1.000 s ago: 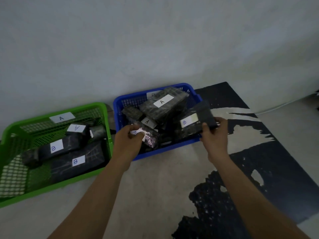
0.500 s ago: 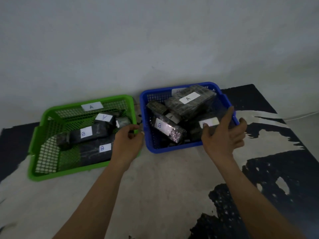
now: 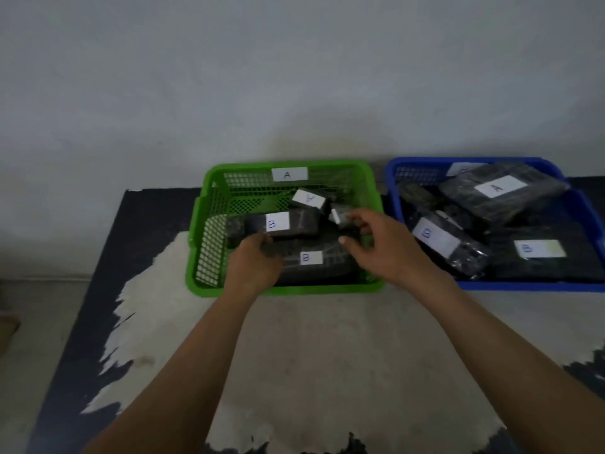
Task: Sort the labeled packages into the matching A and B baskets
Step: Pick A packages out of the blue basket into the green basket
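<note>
Head view puts the green basket [image 3: 284, 290], tagged A, at the centre of the frame. The piece I care about lies across its middle: a long package labelled B [image 3: 301, 224], which by my reading belongs in the blue basket [image 3: 523, 286] at the right edge.

It rests on top of a second B package [image 3: 327, 270], with its long axis running left to right across the frame. Its white label [image 3: 273, 222] faces up near its left end, and the letter reads upright from here.

My left hand [image 3: 253, 267] sits at the near left corner, fingers [image 3: 265, 245] curled over the edge. With the blur I cannot tell whether they have actually closed on it. My right hand [image 3: 383, 247] hovers over the right half of the basket, fingers loosely bent and holding nothing.

I judge the package to be a stiff, fairly light block in glossy dark film, so it is likely slick. A grip across the short width near the middle, thumb under the near edge, looks safer than pinching the loose wrap.
</note>
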